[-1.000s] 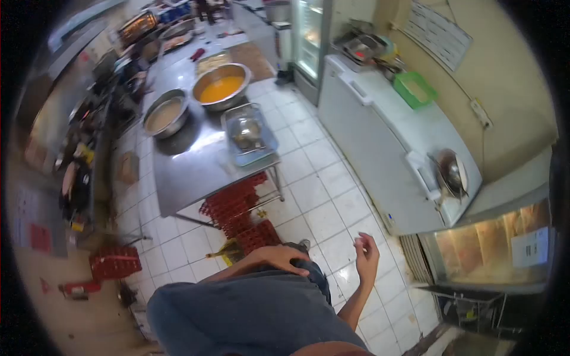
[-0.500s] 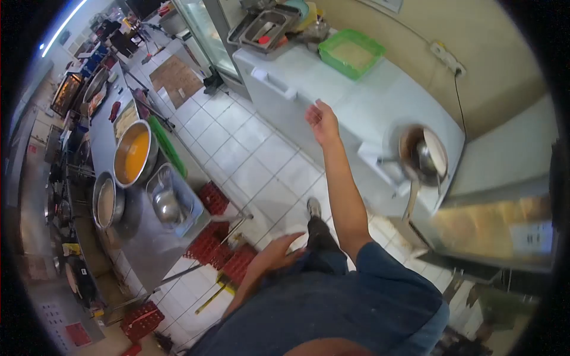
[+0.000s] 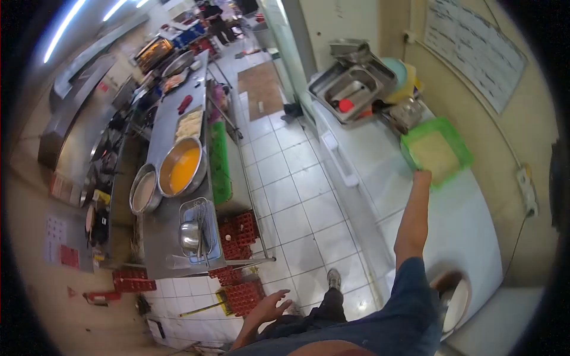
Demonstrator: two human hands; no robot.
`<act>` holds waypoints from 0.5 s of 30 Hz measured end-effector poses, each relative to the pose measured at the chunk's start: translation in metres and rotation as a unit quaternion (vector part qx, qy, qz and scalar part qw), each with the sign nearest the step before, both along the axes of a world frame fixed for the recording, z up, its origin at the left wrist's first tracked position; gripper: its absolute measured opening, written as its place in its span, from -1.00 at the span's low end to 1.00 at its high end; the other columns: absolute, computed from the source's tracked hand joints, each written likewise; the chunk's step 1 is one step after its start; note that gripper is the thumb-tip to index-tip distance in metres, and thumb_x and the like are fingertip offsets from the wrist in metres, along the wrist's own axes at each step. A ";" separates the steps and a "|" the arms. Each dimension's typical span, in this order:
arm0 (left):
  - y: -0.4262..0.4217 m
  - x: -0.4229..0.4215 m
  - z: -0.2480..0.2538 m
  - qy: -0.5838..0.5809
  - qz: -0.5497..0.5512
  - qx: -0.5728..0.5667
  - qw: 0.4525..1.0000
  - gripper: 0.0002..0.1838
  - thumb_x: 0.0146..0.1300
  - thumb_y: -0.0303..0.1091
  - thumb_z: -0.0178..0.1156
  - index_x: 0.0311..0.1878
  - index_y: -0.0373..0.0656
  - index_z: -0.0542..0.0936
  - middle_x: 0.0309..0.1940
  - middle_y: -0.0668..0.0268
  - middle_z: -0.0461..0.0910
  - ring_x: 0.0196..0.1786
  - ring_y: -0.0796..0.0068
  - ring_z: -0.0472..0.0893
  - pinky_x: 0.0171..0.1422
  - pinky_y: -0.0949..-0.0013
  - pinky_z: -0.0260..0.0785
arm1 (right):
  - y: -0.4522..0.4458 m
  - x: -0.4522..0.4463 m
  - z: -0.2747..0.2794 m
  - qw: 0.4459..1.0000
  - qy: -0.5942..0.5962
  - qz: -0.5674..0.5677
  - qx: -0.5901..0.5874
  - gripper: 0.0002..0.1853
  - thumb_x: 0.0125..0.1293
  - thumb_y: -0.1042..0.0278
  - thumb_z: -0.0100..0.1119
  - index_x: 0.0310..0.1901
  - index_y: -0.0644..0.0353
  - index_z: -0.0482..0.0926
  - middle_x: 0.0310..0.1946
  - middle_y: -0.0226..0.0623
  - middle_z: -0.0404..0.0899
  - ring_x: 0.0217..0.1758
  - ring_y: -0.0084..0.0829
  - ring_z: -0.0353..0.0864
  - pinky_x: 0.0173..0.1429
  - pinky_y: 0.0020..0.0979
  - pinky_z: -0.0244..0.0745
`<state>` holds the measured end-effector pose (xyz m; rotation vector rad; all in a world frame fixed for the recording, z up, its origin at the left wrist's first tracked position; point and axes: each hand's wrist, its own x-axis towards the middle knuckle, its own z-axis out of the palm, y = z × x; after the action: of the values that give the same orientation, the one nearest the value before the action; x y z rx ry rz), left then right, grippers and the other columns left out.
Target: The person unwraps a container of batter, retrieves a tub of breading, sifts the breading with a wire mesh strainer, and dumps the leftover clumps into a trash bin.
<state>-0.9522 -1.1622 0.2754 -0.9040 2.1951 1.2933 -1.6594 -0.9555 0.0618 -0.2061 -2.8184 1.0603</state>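
My right arm stretches forward over the white counter (image 3: 380, 190), and my right hand (image 3: 422, 176) is at the near corner of a green plastic basket (image 3: 458, 144). Something pale and flat lies inside the basket. The fingers of this hand do not show clearly, so I cannot tell whether they grip the rim. Low in front of my body hangs my left hand (image 3: 272, 306), open with its fingers apart and nothing in it. The floor and red crates (image 3: 244, 298) are beneath and beside it.
On the left, a steel table (image 3: 155, 252) carries a bowl of orange liquid (image 3: 185, 169), a second bowl (image 3: 144, 190) and a tub of utensils (image 3: 200, 228). Steel pans (image 3: 350, 89) stand behind the basket. A pan (image 3: 456, 302) is near my right elbow. A distant person (image 3: 217, 22) stands far back.
My right hand has gone from above the counter's front edge to the green basket. The view has turned and moved forward. My left hand stays low and open.
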 end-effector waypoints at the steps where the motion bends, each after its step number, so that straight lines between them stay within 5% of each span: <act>1: 0.000 -0.007 0.004 -0.006 -0.005 0.005 1.000 -0.41 0.46 0.03 0.10 0.41 -0.09 0.38 0.16 -0.13 0.57 0.20 0.01 0.60 0.25 0.06 0.45 | -0.007 0.013 0.017 0.998 -0.018 -0.066 -0.006 -0.68 0.16 0.28 0.26 -0.18 0.39 0.67 -0.25 0.21 0.68 -0.12 0.19 0.68 -0.05 0.01 0.57; 9: -0.002 -0.041 0.007 0.064 -0.033 -0.041 0.997 -0.44 0.44 0.02 0.13 0.35 -0.14 0.44 0.07 -0.09 0.62 0.17 0.01 0.62 0.18 0.05 0.49 | -0.017 0.074 0.057 0.992 -0.060 -0.077 0.081 -0.70 0.15 0.25 0.34 -0.22 0.35 0.67 -0.27 0.08 0.71 -0.11 0.07 0.72 -0.06 0.02 0.61; 15: -0.010 -0.097 -0.023 0.165 -0.124 -0.045 0.977 -0.48 0.38 -0.04 0.20 0.27 -0.16 0.48 -0.03 -0.05 0.67 -0.01 -0.04 0.68 0.10 0.07 0.49 | -0.011 0.136 0.049 0.977 -0.170 -0.057 0.118 -0.56 0.20 0.17 0.35 -0.04 0.34 0.54 -0.14 -0.04 0.70 -0.06 -0.07 0.72 0.00 -0.06 0.62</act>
<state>-1.0493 -1.1725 0.2522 -0.4471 2.5402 1.3053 -1.5236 -0.9666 0.1109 -0.5655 -3.1526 0.7151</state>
